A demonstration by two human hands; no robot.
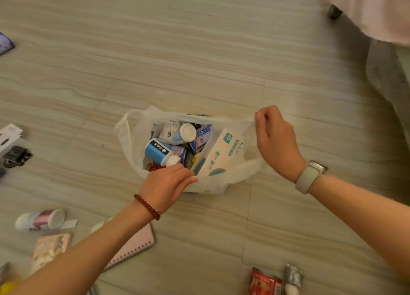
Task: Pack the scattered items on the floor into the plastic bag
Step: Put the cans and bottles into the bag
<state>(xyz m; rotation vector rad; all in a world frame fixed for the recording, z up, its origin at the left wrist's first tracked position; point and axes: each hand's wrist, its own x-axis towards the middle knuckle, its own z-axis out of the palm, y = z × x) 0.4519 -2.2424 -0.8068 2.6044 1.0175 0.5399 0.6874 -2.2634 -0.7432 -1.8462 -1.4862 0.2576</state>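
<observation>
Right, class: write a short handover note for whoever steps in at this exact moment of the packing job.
Left hand pinches the near rim of the plastic bag; right hand grips its right handle, holding it open.
Done: two white-capped bottles, a white and teal box and smaller packs are inside.
Left on the floor: white jar, pink spiral notebook, pale packet, red packet, silver packet, black item, white carton.

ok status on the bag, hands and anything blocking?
Left hand pinches near rim, right hand pinches right handle. Plastic bag open, bottles and box inside. Pink notebook, white bottle, red packet on floor. Nothing blocking.
</observation>
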